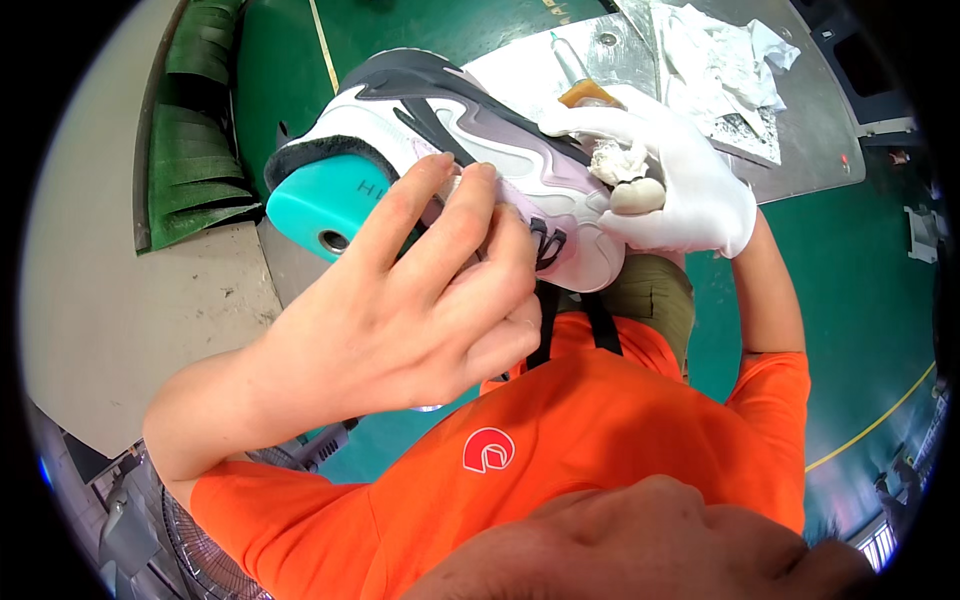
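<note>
A white, lilac and black sneaker [490, 150] lies on its side before me, with a teal shoe last [325, 205] sticking out of its heel opening. My left hand [430, 290] is bare and bent over the lace side of the shoe, its fingertips pressed on the upper. What lies beneath its fingers is partly hidden. In a white glove, my right hand [690, 180] curls beside the toe, touching the sole edge. Its fingers close around a crumpled white wad [615, 160], and a rounded beige piece, perhaps a stained glove fingertip, shows next to it.
A grey metal table [820, 140] stands beyond the shoe, with crumpled white cloths [720, 65] on it. Near my gloved fingers is a clear-handled tool [570, 55] with an amber end. Green strip curtains [200, 150] hang over a beige surface [140, 320] at left. A fan [205, 540] stands below.
</note>
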The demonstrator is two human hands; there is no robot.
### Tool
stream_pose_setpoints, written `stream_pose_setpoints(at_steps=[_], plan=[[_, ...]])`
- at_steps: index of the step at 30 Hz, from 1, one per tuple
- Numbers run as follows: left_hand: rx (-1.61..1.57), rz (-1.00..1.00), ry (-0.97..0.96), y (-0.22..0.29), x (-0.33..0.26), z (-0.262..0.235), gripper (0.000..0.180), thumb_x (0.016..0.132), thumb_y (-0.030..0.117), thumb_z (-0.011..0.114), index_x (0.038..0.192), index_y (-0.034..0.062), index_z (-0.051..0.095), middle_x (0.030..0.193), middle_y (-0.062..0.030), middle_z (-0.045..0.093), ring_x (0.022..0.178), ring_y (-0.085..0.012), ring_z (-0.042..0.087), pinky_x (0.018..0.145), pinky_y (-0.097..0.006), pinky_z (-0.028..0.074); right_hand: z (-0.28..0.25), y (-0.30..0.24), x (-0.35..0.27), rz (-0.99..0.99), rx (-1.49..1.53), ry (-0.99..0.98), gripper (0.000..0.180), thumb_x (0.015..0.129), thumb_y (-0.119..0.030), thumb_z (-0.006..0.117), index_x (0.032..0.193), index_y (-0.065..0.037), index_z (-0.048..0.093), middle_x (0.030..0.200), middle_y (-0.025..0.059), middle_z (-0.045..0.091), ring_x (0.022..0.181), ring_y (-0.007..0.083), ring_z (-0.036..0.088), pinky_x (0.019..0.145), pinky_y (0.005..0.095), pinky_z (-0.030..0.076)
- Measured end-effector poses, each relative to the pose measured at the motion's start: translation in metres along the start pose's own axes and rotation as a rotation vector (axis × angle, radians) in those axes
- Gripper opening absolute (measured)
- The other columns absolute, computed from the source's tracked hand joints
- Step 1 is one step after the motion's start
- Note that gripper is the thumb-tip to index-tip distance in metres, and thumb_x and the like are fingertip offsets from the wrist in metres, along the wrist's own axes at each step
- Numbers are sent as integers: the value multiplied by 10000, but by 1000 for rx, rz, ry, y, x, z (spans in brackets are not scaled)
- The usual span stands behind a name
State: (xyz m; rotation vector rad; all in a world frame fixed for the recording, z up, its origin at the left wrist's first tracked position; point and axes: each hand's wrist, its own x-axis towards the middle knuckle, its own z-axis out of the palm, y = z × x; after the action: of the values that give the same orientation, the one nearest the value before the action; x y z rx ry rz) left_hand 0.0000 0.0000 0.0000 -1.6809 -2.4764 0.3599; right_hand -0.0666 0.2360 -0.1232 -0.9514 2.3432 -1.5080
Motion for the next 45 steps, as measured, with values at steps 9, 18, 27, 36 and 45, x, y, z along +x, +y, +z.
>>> stream_pose_setpoints(at_steps=[9,18,27,36,45], plan=[[-19,-7,25,-7,-3,6,243,656,128,682,848,127,532,1010,-150,592,1024,-383,611,863,-518,539,2,1,10,-61,-44,11,580,641,-164,701,1216,-140,633,1100,167,608,1007,367,578,887,409,480],[-19,-22,13,-6,-1,5,259,635,137,683,851,125,540,1016,-151,589,1028,-376,610,889,-516,525,-1,9,13,-149,-68,32,550,552,-101,713,1097,-130,648,1087,115,557,918,311,558,855,358,455],[4,7,5,-5,1,1,247,669,132,681,871,118,539,1017,-144,595,1020,-366,612,894,-502,518,-26,10,12,37,110,71,491,603,-110,694,1089,-98,626,994,112,546,933,307,582,840,389,460],[33,20,-28,-4,3,-3,226,686,124,675,875,134,551,1022,-145,592,1031,-361,610,899,-509,516,-11,7,48,-164,-627,194,431,806,-423,661,1063,-76,671,1146,159,629,1020,303,596,904,402,476],[16,17,-33,-7,3,-2,232,680,126,686,880,136,569,1035,-150,591,1042,-363,607,907,-513,513,-3,-16,58,-228,-710,394,339,774,-379,648,919,-73,628,1118,206,618,942,336,602,769,447,493]])
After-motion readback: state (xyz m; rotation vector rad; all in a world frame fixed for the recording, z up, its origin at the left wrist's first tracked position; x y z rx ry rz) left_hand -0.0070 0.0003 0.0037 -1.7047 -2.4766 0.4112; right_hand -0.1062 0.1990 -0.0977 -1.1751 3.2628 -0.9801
